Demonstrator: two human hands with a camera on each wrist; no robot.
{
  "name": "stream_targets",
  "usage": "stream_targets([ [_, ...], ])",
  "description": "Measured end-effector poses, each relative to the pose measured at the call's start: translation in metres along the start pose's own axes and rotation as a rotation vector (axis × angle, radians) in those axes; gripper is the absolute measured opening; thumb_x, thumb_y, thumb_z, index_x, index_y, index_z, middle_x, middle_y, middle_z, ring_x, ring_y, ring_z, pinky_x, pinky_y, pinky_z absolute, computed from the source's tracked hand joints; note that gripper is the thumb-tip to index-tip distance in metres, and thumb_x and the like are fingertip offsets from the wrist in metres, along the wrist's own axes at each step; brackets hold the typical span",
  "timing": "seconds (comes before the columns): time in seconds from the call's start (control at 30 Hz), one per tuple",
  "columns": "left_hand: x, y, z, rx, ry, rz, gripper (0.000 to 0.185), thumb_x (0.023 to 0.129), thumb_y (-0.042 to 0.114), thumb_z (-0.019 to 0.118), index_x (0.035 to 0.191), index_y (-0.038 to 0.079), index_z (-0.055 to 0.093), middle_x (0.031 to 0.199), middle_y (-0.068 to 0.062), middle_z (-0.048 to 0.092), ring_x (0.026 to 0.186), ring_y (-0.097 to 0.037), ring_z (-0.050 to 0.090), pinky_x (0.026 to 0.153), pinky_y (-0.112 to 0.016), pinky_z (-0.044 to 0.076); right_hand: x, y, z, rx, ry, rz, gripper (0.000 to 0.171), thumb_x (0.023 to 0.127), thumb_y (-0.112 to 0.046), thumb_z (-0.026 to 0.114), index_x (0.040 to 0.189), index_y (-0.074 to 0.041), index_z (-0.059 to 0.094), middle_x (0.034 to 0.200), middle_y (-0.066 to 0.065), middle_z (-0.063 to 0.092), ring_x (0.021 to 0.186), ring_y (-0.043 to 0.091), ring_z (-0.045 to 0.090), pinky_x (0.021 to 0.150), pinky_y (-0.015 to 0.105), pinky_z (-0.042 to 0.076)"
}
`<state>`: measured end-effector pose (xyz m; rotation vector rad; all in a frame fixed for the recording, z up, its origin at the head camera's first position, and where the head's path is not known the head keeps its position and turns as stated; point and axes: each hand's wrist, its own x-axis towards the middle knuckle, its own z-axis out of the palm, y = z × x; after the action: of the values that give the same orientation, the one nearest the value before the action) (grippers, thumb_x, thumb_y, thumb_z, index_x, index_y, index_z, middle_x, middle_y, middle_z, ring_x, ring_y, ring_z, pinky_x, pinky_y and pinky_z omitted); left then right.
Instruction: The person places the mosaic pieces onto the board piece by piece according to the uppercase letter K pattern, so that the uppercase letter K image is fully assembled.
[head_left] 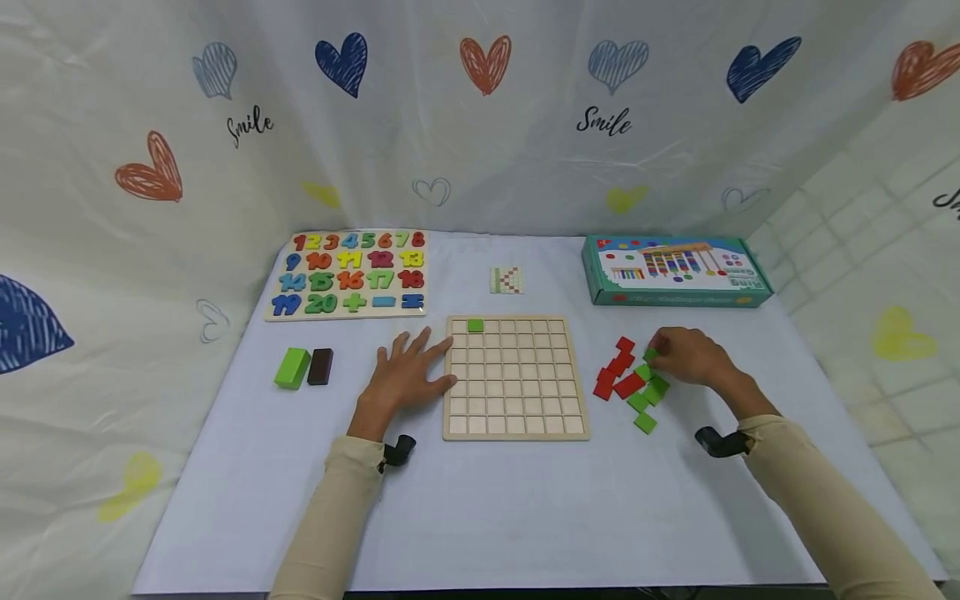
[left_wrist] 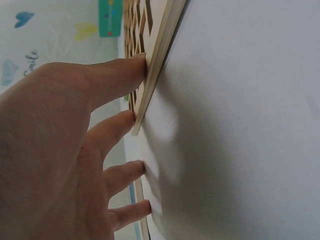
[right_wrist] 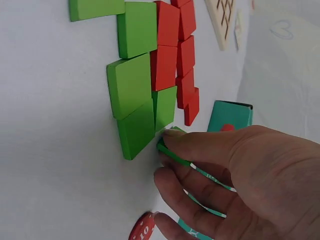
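Bright, even, diffuse light. Soft shadow under left hand (left_wrist: 60, 165) on table (left_wrist: 240, 125). Wide-angle bowing at head-view edges. Close skin slightly blurred in wrist views. No glare.

On the white cloth-covered surface (head_left: 480, 500), a pale wooden grid board (head_left: 516, 417) holds one green square tile (head_left: 475, 326) near its far-left corner. Flat red and green wooden tiles (head_left: 628, 385) lie toward the right edge; a teal cardboard box (head_left: 673, 271) sits at the far-right corner.
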<state>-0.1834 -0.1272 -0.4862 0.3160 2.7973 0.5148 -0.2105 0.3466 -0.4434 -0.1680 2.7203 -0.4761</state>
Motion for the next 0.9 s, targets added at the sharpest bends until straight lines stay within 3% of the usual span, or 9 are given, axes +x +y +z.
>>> stream_targets([
  [0.23,-0.001,0.002,0.000,0.005,0.000,-0.003,0.077,0.100,0.057,0.065,0.167,0.033,0.036,0.178,-0.009,0.020,0.163,-0.044,0.011,0.124,-0.076,0.011,0.001,-0.009,-0.006,0.049,0.156,-0.037,0.028,0.095,-0.010,0.077,0.113,0.006,0.062,0.108,0.027,0.070,0.099,0.041,0.066,0.084,0.054,0.058],
  [0.5,-0.001,0.002,-0.001,-0.011,-0.010,-0.003,0.077,0.100,0.055,0.065,0.167,0.032,0.036,0.178,-0.009,0.019,0.163,-0.044,0.010,0.124,-0.076,0.009,0.013,-0.058,-0.005,0.105,0.295,-0.240,0.020,0.099,-0.006,0.074,0.116,0.004,0.070,0.108,0.021,0.074,0.098,0.036,0.068,0.080,0.049,0.059],
  [0.63,-0.001,0.001,0.000,-0.006,-0.007,-0.004,0.077,0.100,0.056,0.064,0.167,0.032,0.035,0.178,-0.009,0.018,0.163,-0.044,0.010,0.124,-0.076,0.009,0.025,-0.092,0.001,0.200,0.295,-0.327,0.022,0.101,-0.004,0.070,0.122,0.004,0.070,0.115,0.022,0.074,0.104,0.037,0.070,0.088,0.053,0.059],
  [0.9,0.000,0.000,0.000,-0.016,-0.009,0.006,0.076,0.101,0.055,0.065,0.167,0.032,0.035,0.178,-0.009,0.019,0.163,-0.045,0.010,0.123,-0.077,0.009,0.055,-0.163,0.035,0.356,0.210,-0.386,0.014,0.098,-0.009,0.075,0.110,-0.002,0.070,0.109,0.014,0.075,0.103,0.031,0.072,0.090,0.048,0.059],
])
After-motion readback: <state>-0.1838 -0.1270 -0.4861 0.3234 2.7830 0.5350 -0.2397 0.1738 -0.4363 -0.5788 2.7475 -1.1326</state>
